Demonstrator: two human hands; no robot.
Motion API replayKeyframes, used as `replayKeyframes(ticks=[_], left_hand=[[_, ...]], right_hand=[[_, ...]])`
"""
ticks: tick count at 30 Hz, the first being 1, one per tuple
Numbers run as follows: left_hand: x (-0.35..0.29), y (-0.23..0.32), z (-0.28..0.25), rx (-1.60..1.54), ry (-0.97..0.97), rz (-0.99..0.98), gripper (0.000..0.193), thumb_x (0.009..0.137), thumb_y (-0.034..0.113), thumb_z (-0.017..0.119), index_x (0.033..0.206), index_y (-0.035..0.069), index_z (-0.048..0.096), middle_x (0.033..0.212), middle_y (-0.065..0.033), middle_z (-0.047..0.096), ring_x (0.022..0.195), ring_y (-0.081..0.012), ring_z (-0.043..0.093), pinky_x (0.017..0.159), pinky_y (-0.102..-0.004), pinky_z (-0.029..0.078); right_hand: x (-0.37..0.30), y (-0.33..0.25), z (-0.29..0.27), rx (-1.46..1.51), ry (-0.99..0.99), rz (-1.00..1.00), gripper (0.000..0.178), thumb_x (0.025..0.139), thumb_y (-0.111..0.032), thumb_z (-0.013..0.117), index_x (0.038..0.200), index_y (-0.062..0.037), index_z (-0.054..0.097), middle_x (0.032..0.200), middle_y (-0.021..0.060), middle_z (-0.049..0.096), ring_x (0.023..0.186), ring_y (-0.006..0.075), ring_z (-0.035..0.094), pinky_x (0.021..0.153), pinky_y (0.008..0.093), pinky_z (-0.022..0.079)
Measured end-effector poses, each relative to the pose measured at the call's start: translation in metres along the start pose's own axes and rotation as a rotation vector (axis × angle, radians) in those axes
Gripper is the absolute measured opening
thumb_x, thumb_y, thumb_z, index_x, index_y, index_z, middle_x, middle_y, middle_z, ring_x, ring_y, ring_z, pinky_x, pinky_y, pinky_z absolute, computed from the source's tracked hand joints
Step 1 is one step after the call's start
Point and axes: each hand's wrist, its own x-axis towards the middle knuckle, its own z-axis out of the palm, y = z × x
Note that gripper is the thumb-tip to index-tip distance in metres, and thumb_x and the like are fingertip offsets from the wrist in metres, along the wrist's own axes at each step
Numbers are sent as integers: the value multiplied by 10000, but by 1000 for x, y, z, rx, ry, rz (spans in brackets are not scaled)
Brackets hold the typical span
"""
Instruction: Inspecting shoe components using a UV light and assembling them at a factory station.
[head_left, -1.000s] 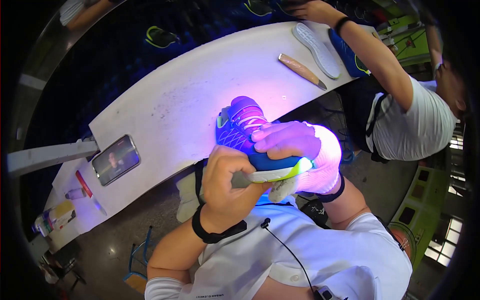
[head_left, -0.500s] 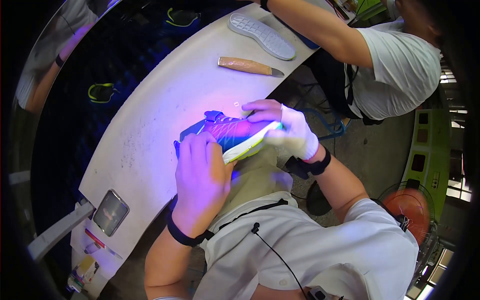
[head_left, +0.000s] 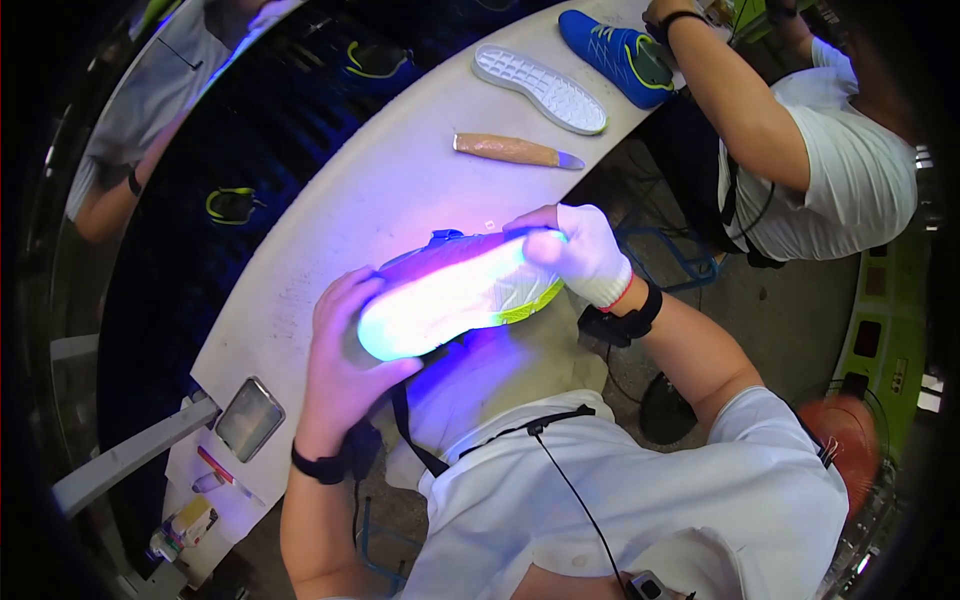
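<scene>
A blue sneaker (head_left: 525,294) with a white and yellow-green sole is held up between my hands over the table's near edge. Its pale sole side is washed out by bright violet light. My bare left hand (head_left: 345,345) clasps the left end, thumb below and fingers behind. In a white glove with bare fingertips, my right hand (head_left: 590,258) grips the right end. Beyond the shoe a knife (head_left: 510,150) with a tan wrapped handle lies on the table. A loose white sole (head_left: 540,88) lies farther back.
The curved pale table (head_left: 300,290) borders a dark surface bearing shoes (head_left: 232,205). Another blue shoe (head_left: 615,58) sits at the table's far end by a co-worker (head_left: 760,120). A rectangular dish (head_left: 250,420) and a red pen-like tool (head_left: 222,468) lie at left; a fan (head_left: 838,455) stands at right.
The sneaker has rolled so its sole side faces up and catches the light. My left hand has shifted left around its end. A blue shoe now shows at the table's far end.
</scene>
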Motion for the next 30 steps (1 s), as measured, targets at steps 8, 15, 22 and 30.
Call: replayKeyframes(ticks=[8,15,22,30], left_hand=[[10,84,-71,60,131,31,847,629,184,1016,1375,17,652,1344,-123,692,1217,-242,693,1040,-374,555],[19,91,-73,147,17,-105,749,642,269,1029,1255,1,692,1041,-109,780,944,-187,752,911,-324,583],[-4,78,-68,-64,118,-272,532,774,142,973,1185,-19,675,933,-79,772,772,-109,731,696,-277,595],[3,87,-63,37,171,-336,523,788,241,971,1103,-31,654,882,-92,775,790,-153,771,702,-299,609]], right_hand=[[52,-109,80,315,-107,-405,882,932,-772,622,1348,6,648,1181,160,685,1131,291,670,1000,400,528],[76,-146,103,286,-131,-718,360,914,-263,730,1161,-5,688,1156,140,645,1075,238,631,971,368,510],[102,-125,130,1692,-311,49,261,1034,-271,605,960,-23,637,985,109,587,915,254,586,872,412,529],[97,-166,126,868,-474,-193,231,1040,-242,598,1066,-18,651,971,1,573,903,83,531,818,258,452]])
